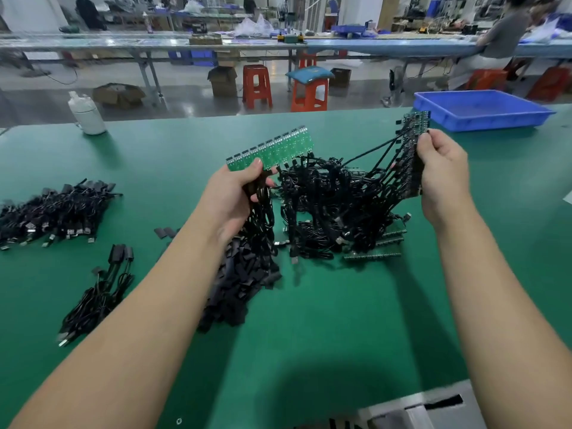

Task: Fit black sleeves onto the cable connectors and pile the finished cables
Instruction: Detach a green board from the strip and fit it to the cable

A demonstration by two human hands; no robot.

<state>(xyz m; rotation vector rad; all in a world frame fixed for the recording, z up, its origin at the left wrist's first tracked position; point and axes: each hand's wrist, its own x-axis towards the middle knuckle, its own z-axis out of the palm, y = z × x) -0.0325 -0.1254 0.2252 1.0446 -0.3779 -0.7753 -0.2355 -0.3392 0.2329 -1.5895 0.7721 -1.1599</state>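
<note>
Factory floor: long workbenches [154, 44], stools [257, 85]

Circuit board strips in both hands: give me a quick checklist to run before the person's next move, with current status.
1. Left hand grips a green board strip: ok.
2. Right hand grips a second strip: ok.
3. Cables between the strips free of tangles: not ok.
4. Loose black sleeves within reach: ok.
5. Finished pile apart from the tangle: ok.
6. Sleeves already on held connectors: cannot tell.

Green bench [340, 320], tangled heap of black cables [325, 212] at centre, loose black sleeves [241, 283] beside it, two cable piles [52, 212] left, white bottle [86, 114], blue tray [483, 109] far right
</note>
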